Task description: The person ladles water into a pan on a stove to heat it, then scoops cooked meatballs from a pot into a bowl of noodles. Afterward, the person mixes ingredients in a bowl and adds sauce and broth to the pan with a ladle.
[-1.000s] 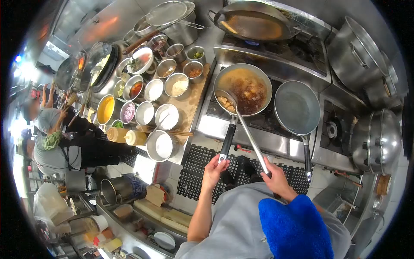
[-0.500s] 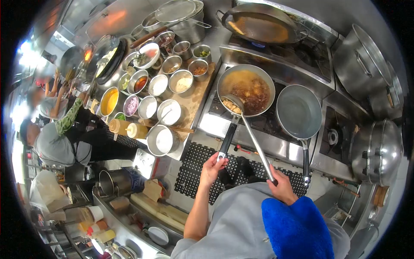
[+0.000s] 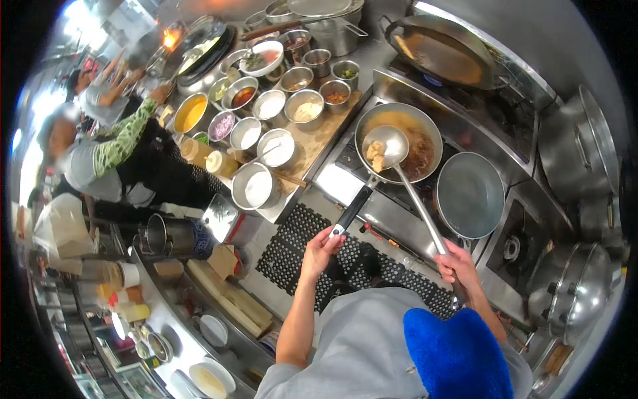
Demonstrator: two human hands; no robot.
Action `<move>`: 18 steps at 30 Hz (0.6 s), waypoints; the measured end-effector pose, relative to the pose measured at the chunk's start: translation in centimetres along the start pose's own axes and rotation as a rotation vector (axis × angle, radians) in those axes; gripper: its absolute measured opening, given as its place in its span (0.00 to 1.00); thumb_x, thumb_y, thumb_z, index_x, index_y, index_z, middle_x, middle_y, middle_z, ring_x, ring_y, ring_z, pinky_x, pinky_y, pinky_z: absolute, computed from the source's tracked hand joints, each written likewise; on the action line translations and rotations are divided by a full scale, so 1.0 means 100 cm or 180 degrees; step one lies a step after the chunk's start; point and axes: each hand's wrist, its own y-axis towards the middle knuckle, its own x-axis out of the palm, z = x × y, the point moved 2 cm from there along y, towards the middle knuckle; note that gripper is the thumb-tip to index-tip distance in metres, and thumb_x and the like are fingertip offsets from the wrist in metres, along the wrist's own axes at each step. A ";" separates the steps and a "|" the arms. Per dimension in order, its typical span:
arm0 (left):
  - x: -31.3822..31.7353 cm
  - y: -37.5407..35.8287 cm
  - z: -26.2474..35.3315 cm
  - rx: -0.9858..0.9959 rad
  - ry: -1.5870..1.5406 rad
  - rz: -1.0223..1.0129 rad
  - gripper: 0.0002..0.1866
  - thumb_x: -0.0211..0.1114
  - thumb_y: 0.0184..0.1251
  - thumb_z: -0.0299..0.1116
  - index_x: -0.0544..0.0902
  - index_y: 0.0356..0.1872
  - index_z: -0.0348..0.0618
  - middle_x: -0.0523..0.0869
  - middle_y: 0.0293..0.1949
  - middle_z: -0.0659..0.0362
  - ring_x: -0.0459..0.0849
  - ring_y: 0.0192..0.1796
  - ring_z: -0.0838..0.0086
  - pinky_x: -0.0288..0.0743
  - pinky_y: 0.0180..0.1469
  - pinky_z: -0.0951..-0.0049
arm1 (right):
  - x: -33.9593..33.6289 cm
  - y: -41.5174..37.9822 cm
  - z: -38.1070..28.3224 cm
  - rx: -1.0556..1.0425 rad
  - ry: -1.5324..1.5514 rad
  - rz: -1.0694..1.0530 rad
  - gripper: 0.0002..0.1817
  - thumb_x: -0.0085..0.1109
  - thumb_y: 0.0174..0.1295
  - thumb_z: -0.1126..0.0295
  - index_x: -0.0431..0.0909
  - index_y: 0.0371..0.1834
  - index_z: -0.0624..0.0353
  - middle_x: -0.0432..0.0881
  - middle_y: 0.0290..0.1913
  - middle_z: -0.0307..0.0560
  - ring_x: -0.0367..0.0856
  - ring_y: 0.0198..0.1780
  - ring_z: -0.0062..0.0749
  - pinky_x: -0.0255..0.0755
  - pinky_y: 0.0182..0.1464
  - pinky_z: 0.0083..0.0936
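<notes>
The left hand [image 3: 319, 251] pinches the tip of the black handle [image 3: 352, 209] of the frying pan [image 3: 437, 143] between thumb and fingers. The right hand [image 3: 458, 263] is closed around the shaft of the long metal ladle [image 3: 397, 141], whose bowl is over the pan and carries light-brown pieces [image 3: 376, 154] at its left side. Brown, foamy liquid [image 3: 420, 158] lies in the pan, which sits at the stove's [image 3: 335, 179] left edge.

Just beside it, toward the right, is a second pan [image 3: 470, 195], grey inside (its handle runs down behind the right hand, so little of it shows). Behind them, a wok [image 3: 442, 56] of brown liquid sits above a blue flame [image 3: 432, 81].

Left of the stove, metal bowls crowd the counter [image 3: 318, 145]. One bowl of white contents [image 3: 256, 189] is at the near right corner; two squeeze bottles [image 3: 206, 157] are along the near edge, and a bowl of yellow liquid [image 3: 191, 113] is farther left.

A large pot [image 3: 578, 146] is at the far right. A blue cloth [image 3: 458, 352] lies against the wearer's grey top [image 3: 359, 339]. Well apart, at the left, two co-workers [image 3: 100, 139] stand, one with green patterned sleeves [image 3: 126, 136].
</notes>
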 end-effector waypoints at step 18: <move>-0.152 -0.204 -0.156 -0.0168 -0.1120 0.1756 0.20 0.56 0.70 0.42 0.75 0.57 0.41 0.84 0.43 0.61 0.80 0.39 0.79 0.75 0.41 0.79 | 0.272 -0.013 -0.015 0.0859 -0.2109 -0.2364 0.34 0.42 0.53 0.82 0.55 0.69 0.59 0.67 0.22 0.39 0.58 0.10 0.15 0.52 0.06 0.15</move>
